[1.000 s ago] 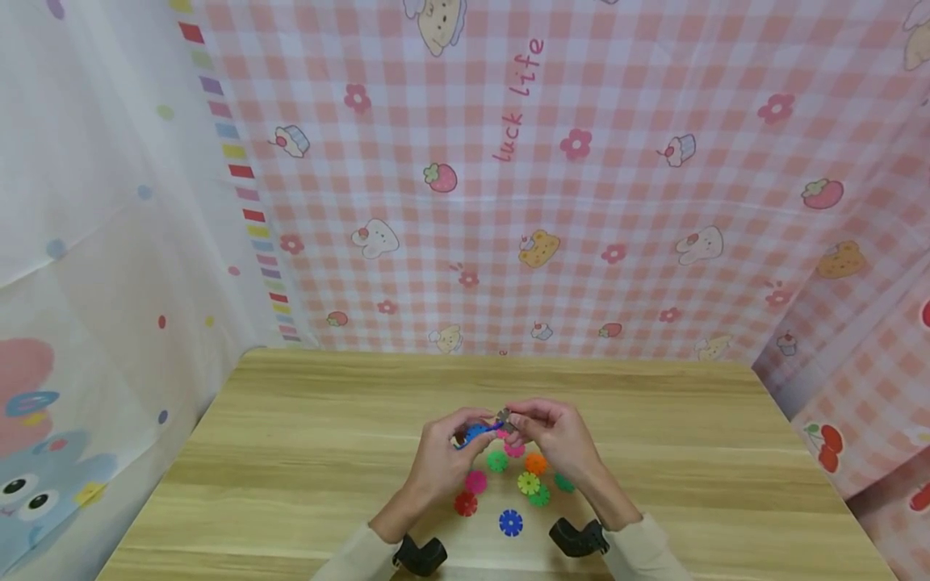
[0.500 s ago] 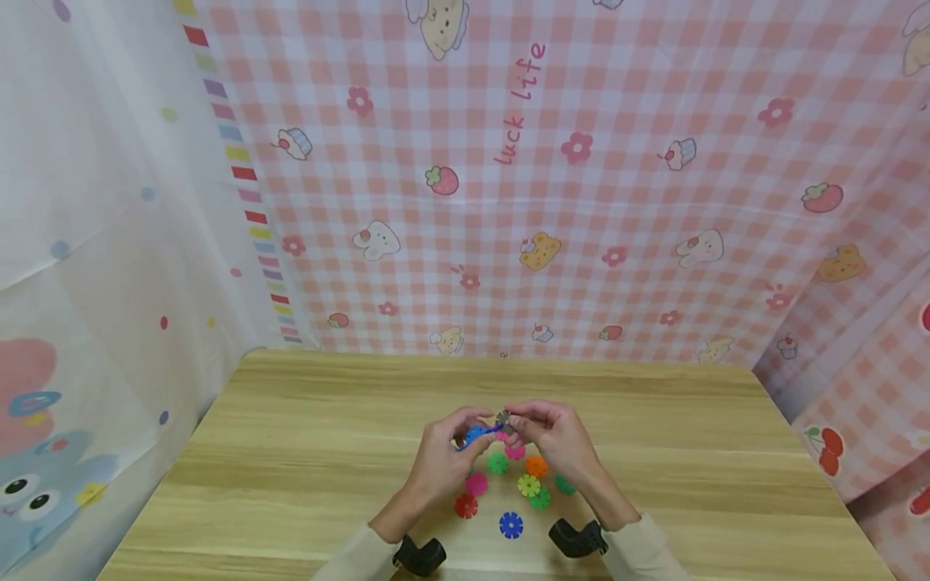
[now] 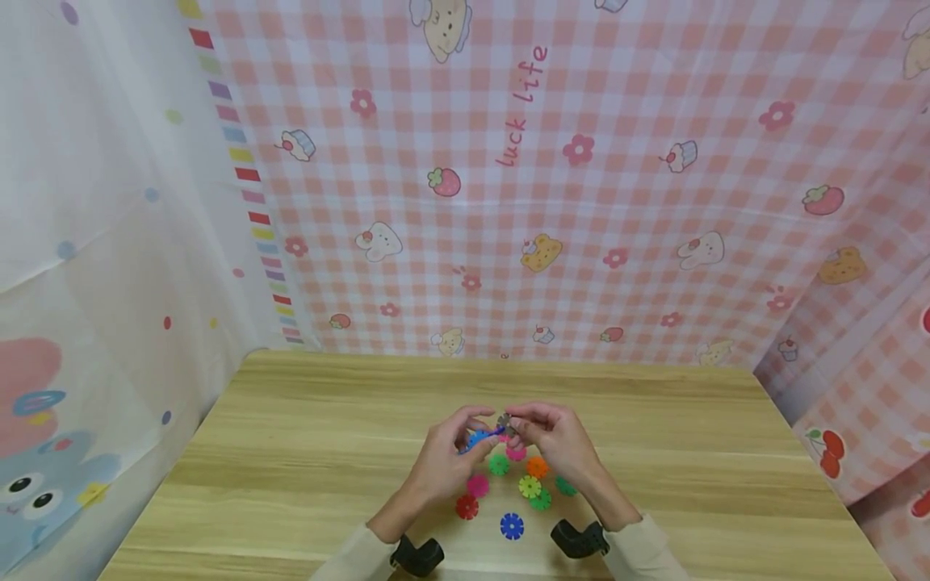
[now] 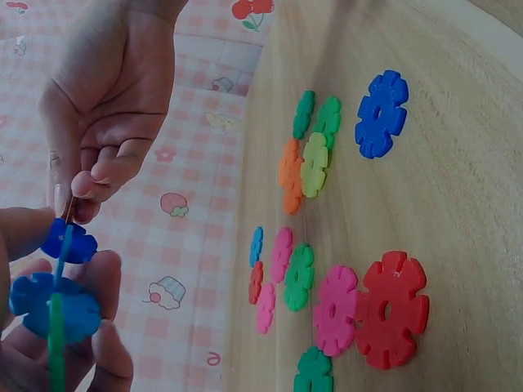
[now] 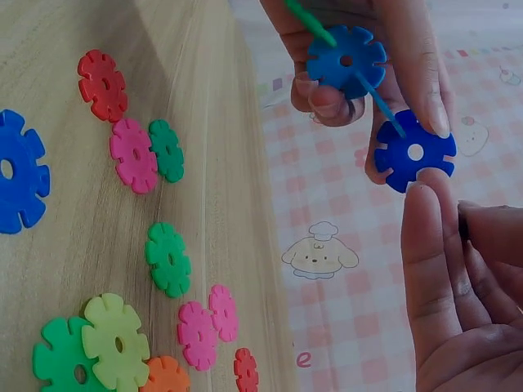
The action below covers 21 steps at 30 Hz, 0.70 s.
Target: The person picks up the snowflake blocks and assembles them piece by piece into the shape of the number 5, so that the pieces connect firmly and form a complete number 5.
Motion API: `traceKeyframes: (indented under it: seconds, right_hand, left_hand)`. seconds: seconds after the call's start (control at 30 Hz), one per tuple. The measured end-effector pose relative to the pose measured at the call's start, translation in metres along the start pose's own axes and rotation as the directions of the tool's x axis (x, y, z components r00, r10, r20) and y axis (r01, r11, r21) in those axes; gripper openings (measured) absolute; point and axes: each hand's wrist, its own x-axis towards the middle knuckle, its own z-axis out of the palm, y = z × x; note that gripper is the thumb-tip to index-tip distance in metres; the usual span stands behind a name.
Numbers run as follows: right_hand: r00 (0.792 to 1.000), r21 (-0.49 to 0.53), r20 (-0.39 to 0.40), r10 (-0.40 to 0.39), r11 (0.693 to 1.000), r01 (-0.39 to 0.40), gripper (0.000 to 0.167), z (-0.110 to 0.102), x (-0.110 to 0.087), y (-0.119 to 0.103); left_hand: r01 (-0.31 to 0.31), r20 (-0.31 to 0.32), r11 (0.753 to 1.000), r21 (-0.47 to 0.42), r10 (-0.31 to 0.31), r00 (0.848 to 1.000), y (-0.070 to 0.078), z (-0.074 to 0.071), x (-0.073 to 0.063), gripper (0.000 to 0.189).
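Note:
Above the table, my left hand (image 3: 439,456) holds a joined chain of slotted plastic snowflake discs. Its dark blue disc (image 5: 415,152) is pinched between thumb and finger at the chain's end. A light blue disc (image 5: 346,62) and a green disc (image 4: 56,343), seen edge-on, come further along. My right hand (image 3: 561,442) pinches a grey-brown snowflake disc (image 3: 504,420) against the dark blue one. In both wrist views, fingers mostly hide that grey-brown disc, so I cannot tell how deep the slots sit.
Loose discs lie on the wooden table (image 3: 305,468) below the hands: blue (image 3: 512,526), red (image 3: 467,507), pink (image 3: 477,485), yellow-green (image 3: 529,486), orange (image 3: 538,466) and several green (image 3: 499,465). A checked pink cloth (image 3: 523,202) hangs behind the table.
Both hands stay nearly in place, the grey-brown disc still meeting the dark blue one. The head view has tilted slightly, so the scene sits a little lower.

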Motion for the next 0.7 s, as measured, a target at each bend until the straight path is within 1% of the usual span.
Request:
traceKeyframes:
  seconds: [0.1, 0.2, 0.3, 0.37, 0.5, 0.7]
  right_hand:
    - [1.0, -0.007, 0.002, -0.003, 1.0, 0.003, 0.022, 0.0002, 0.0001, -0.0001]
    - [1.0, -0.011, 0.014, -0.002, 1.0, 0.002, 0.022, 0.0005, 0.0003, -0.0008]
    - [1.0, -0.019, 0.032, 0.0, 1.0, 0.001, 0.02, 0.0012, 0.0, -0.0022]
    - [0.999, -0.015, 0.042, 0.009, 1.0, -0.008, 0.021, 0.002, -0.0004, -0.0035]
    - [0.998, 0.014, 0.05, 0.029, 0.999, -0.03, 0.023, 0.0041, -0.0004, -0.005]
    - [0.998, 0.029, 0.006, 0.055, 0.998, -0.056, 0.026, 0.0075, -0.0003, -0.006]
  left_hand:
    - [0.03, 0.035, 0.999, -0.024, -0.029, 0.999, 0.0005, -0.0004, 0.0001, 0.039]
    - [0.083, 0.076, 0.992, -0.093, -0.076, 0.994, 0.0002, -0.0008, 0.0006, 0.038]
    - [0.146, 0.113, 0.973, -0.179, -0.127, 0.985, -0.0008, -0.0015, 0.0016, 0.037]
    - [0.175, 0.127, 0.958, -0.226, -0.149, 0.981, -0.0011, -0.0022, 0.0024, 0.036]
    - [0.202, 0.134, 0.942, -0.268, -0.171, 0.976, -0.0004, -0.0034, 0.0033, 0.033]
    - [0.212, 0.127, 0.926, -0.314, -0.18, 0.975, 0.0009, -0.0027, 0.0038, 0.025]
